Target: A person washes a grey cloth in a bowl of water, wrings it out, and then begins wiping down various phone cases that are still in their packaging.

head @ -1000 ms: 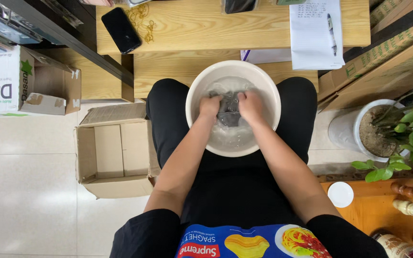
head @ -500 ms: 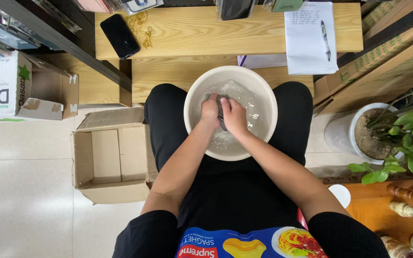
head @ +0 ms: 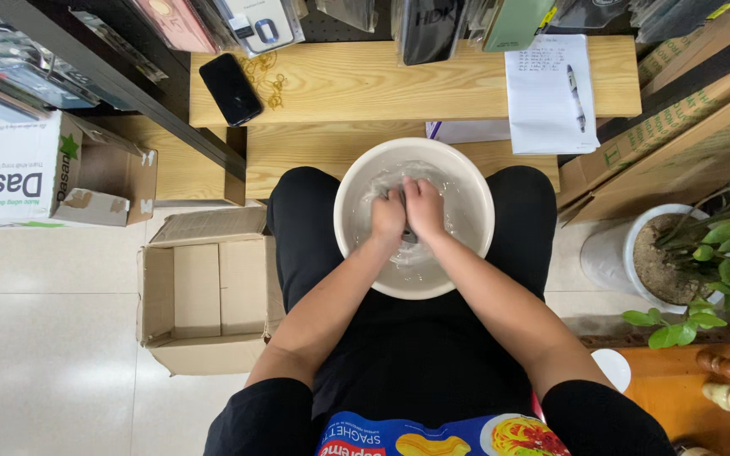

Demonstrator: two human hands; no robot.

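While our 2 hands, left hand (head: pixel 388 215) and right hand (head: pixel 424 207), squeezed something dark, its washing looked unfinished in the white bowl (head: pixel 356 181) of water.

1. White basin (head: pixel 356 181) sits on the lap at frame centre; both hands fill its middle, pressed together. Open water remains only along the rim at left, right and bottom.
2. Directly above the basin: wooden bench (head: pixel 365 80), close to the rim. It carries a black phone (head: pixel 230 89) at upper left and a notepad with pen (head: pixel 549 93) at upper right; the bare strip between them is free.
3. Left of frame: open cardboard box (head: pixel 204 295) just beside the thigh blocks low reach.
4. Right: potted plant (head: pixel 678 257) and cardboard cartons (head: pixel 678 143) crowd that side.
5. Lower left floor tiles (head: pixel 44 363) open.
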